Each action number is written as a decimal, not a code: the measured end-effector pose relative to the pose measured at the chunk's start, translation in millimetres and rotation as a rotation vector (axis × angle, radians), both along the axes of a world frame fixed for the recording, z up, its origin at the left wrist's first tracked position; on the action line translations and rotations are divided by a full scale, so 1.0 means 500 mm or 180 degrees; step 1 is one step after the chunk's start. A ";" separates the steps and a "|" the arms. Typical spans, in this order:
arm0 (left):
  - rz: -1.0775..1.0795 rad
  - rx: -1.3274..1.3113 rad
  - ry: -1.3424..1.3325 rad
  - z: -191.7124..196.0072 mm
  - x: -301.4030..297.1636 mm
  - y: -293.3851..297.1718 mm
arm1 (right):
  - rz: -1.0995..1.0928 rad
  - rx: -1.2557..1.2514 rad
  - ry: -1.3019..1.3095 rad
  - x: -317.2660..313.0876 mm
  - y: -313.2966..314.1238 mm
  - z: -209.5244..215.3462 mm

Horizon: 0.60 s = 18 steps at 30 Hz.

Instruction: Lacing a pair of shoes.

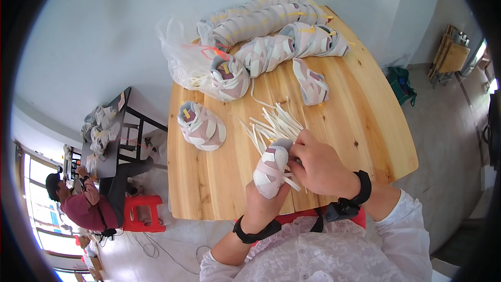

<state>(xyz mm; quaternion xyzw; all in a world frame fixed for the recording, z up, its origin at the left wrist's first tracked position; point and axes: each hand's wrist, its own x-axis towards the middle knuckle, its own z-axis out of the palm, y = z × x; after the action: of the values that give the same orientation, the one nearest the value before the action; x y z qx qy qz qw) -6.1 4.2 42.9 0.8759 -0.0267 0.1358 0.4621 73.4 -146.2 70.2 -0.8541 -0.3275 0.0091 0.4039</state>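
A small white and pink shoe upper is gripped from below by my left hand, near the table's front edge. My right hand is closed at the side of its opening, thumb and fingers bent together. What those fingertips pinch is hidden, though a white shoelace end sticks out just below them. Just beyond the upper lies a loose heap of flat white laces. One matching upper stands to the left, and another lies farther back.
Long rows of nested uppers lie at the back of the wooden table. Beside them are a clear plastic bag and another upper. To the left, a person sits on a red stool at a dark table.
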 end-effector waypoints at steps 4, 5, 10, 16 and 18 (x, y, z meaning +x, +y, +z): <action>-0.0235 0.0114 0.0092 -0.007 -0.010 -0.004 | -0.0230 0.0241 0.0082 0.002 0.001 -0.008; -0.0241 0.0114 0.0089 -0.003 -0.014 -0.008 | -0.0514 0.0359 -0.0128 0.009 0.003 -0.006; -0.0085 -0.0717 0.0296 -0.002 -0.024 0.005 | -0.0021 0.0647 -0.0283 0.024 -0.017 0.016; -0.0070 -0.1003 0.0039 0.006 -0.015 0.013 | 0.0042 0.0514 -0.0045 0.022 -0.024 0.011; -0.0065 -0.0905 0.0038 -0.001 -0.015 0.019 | 0.0009 0.0648 -0.0259 0.018 -0.018 0.009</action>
<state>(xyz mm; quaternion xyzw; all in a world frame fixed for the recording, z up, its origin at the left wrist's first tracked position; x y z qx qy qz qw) -13.4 13.8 42.3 0.8021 -0.0135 0.1283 0.5831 82.3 -155.1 74.7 -0.8079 -0.3441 -0.0584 0.4749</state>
